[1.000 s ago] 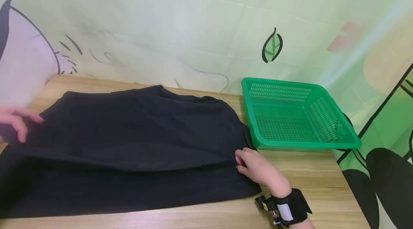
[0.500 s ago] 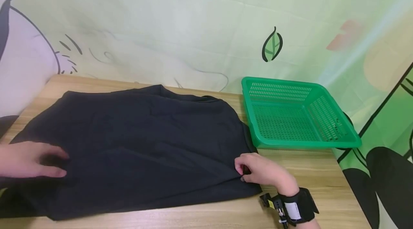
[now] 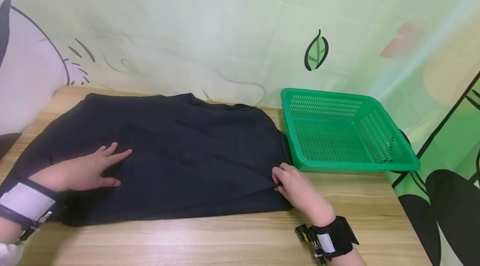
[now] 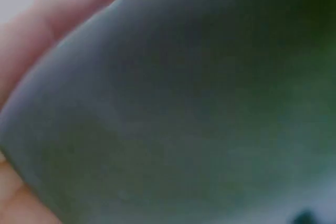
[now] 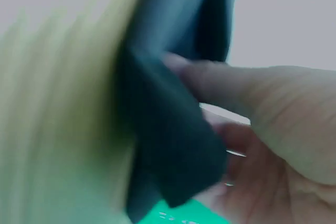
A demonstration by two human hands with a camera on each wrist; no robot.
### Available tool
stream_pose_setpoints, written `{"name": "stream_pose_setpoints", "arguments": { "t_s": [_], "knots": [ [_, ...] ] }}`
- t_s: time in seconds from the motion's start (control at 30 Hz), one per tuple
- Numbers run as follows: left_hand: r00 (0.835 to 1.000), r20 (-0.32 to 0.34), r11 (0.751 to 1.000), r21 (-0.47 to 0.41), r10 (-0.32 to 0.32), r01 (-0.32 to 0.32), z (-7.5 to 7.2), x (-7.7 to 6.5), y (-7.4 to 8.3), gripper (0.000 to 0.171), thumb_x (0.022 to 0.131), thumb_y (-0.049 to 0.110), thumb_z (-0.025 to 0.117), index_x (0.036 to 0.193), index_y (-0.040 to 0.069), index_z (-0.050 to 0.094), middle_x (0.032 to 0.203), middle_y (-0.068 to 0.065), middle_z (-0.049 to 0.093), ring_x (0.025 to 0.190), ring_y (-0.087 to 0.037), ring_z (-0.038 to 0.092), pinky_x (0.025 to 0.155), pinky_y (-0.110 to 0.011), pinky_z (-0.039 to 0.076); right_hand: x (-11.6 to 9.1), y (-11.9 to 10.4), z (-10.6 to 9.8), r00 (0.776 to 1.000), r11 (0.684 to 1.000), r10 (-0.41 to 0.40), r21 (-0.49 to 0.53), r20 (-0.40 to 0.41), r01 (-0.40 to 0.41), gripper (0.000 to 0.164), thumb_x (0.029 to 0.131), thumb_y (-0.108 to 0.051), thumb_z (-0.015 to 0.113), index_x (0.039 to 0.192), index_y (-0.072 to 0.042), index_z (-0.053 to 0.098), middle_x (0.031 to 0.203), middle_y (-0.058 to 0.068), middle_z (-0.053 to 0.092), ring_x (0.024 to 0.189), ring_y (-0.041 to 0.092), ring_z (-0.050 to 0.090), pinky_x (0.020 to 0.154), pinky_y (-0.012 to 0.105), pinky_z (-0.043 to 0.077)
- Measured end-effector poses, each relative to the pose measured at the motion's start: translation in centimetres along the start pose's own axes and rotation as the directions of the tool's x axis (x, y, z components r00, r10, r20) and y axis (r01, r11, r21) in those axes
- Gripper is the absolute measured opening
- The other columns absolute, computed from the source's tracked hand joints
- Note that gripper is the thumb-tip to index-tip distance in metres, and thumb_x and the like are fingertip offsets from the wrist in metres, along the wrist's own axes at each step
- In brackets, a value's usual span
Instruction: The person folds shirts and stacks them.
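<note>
A black garment [image 3: 180,153] lies spread in layers across the table, its front edge fairly straight and its surface lightly creased. On its left part is my left hand [image 3: 90,170], palm down, fingers spread and straight. At the garment's right edge my right hand [image 3: 294,185] pinches a fold of the fabric between thumb and fingers. In the right wrist view the thumb [image 5: 226,82] presses on the dark cloth [image 5: 168,129], which hangs in a fold. Blurred dark cloth [image 4: 173,103] fills most of the left wrist view and covers part of that hand.
A green plastic basket [image 3: 294,141] with perforated walls stands at the back right, close beside the garment's right edge. The wooden table [image 3: 210,241] backs onto a printed cloth backdrop [image 3: 210,37]. Both wrists wear black straps with small cameras.
My left hand has come in from the left edge onto the garment. The top layer now reaches nearer the front, and the whole garment has shifted slightly back. My right hand keeps its pinch.
</note>
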State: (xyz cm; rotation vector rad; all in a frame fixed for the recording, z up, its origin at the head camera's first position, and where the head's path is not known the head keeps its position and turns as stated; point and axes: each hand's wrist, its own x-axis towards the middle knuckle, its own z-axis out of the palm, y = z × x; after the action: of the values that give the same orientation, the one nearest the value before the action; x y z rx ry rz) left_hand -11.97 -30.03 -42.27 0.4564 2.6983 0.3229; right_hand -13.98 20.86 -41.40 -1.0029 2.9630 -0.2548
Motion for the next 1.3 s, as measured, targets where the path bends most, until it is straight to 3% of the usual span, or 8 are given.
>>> {"name": "stream_pose_setpoints", "arguments": {
  "t_s": [0.2,0.43,0.57,0.7,0.87,1.03,1.13,1.3],
  "knots": [
    [0.985,-0.144,0.996,0.035,0.09,-0.086,-0.6,-0.5,-1.7,0.065,0.071,0.022,0.088,0.126,0.002,0.06,0.133,-0.035,0.056,0.119,-0.053,0.056,0.097,-0.063,0.048,0.4,0.0,0.2,0.998,1.0,-0.019,0.02,-0.065,0.02,0.031,0.077,0.005,0.08,0.085,-0.013,0.056,0.079,-0.002,0.052,0.076,0.014,0.047,0.067,0.026,0.042],
    [0.987,-0.156,0.993,0.116,0.032,-0.014,-0.8,-3.0,-4.5,0.047,0.055,0.015,0.094,0.088,0.007,0.061,0.09,-0.009,0.062,0.082,-0.027,0.058,0.074,-0.044,0.053,-0.3,0.9,-1.4,0.994,0.966,-0.104,0.241,0.022,0.096,0.025,0.081,-0.008,0.082,0.081,-0.019,0.059,0.081,-0.007,0.054,0.083,0.009,0.048,0.073,0.024,0.046],
    [0.992,-0.128,0.986,0.164,0.011,0.01,-0.7,-3.7,-6.5,0.047,0.061,0.025,0.091,0.092,-0.002,0.067,0.09,-0.014,0.07,0.087,-0.036,0.065,0.08,-0.05,0.054,-0.7,1.7,-2.2,0.986,0.94,-0.127,0.329,0.107,0.086,0.022,0.082,-0.013,0.082,0.08,-0.02,0.061,0.084,-0.008,0.056,0.082,0.01,0.052,0.073,0.024,0.048],
    [0.99,-0.128,0.989,0.128,-0.063,0.079,-1.3,-3.8,-8.2,0.048,0.071,0.032,0.086,0.097,-0.006,0.07,0.096,-0.023,0.072,0.094,-0.045,0.068,0.084,-0.058,0.052,-1.2,2.2,-2.9,0.973,0.923,-0.156,0.375,0.172,0.082,0.024,0.08,-0.012,0.083,0.077,-0.02,0.06,0.08,-0.007,0.054,0.076,0.008,0.051,0.068,0.02,0.045],
    [0.969,-0.201,0.98,0.108,-0.14,0.164,-2.0,-3.7,-9.8,0.042,0.075,0.042,0.084,0.083,0.004,0.068,0.072,-0.004,0.067,0.067,-0.022,0.059,0.063,-0.039,0.051,-1.4,1.8,-3.3,0.948,0.909,-0.188,0.41,0.258,0.069,0.027,0.076,-0.008,0.084,0.072,-0.019,0.059,0.07,-0.01,0.046,0.065,-0.001,0.043,0.062,0.016,0.04],
    [0.966,-0.186,0.976,0.089,-0.18,0.199,-1.5,-3.8,-11.6,0.046,0.075,0.046,0.083,0.082,0.005,0.065,0.071,0.001,0.064,0.065,-0.016,0.051,0.06,-0.033,0.044,-1.3,1.1,-2.8,0.887,0.901,-0.196,0.434,0.418,-0.006,0.024,0.075,-0.002,0.081,0.071,-0.017,0.063,0.06,-0.014,0.039,0.056,-0.004,0.039,0.058,0.014,0.035],
    [0.965,-0.176,0.977,0.046,-0.196,0.207,-0.8,-3.8,-13.1,0.047,0.075,0.047,0.083,0.087,0.005,0.066,0.079,-0.008,0.071,0.071,-0.02,0.06,0.063,-0.036,0.049,-1.3,1.0,-2.5,0.866,0.897,-0.202,0.442,0.459,-0.025,0.021,0.076,0.001,0.077,0.072,-0.015,0.065,0.057,-0.014,0.039,0.055,-0.004,0.038,0.057,0.014,0.035],
    [0.962,-0.159,0.974,-0.077,-0.221,0.211,0.0,-3.7,-15.4,0.049,0.076,0.047,0.083,0.094,0.003,0.067,0.096,-0.023,0.073,0.089,-0.042,0.07,0.074,-0.051,0.054,-1.4,1.3,-2.3,0.864,0.897,-0.192,0.44,0.466,-0.038,0.02,0.076,0.003,0.073,0.071,-0.014,0.063,0.058,-0.014,0.041,0.053,-0.004,0.038,0.056,0.014,0.033]
  ]
}}
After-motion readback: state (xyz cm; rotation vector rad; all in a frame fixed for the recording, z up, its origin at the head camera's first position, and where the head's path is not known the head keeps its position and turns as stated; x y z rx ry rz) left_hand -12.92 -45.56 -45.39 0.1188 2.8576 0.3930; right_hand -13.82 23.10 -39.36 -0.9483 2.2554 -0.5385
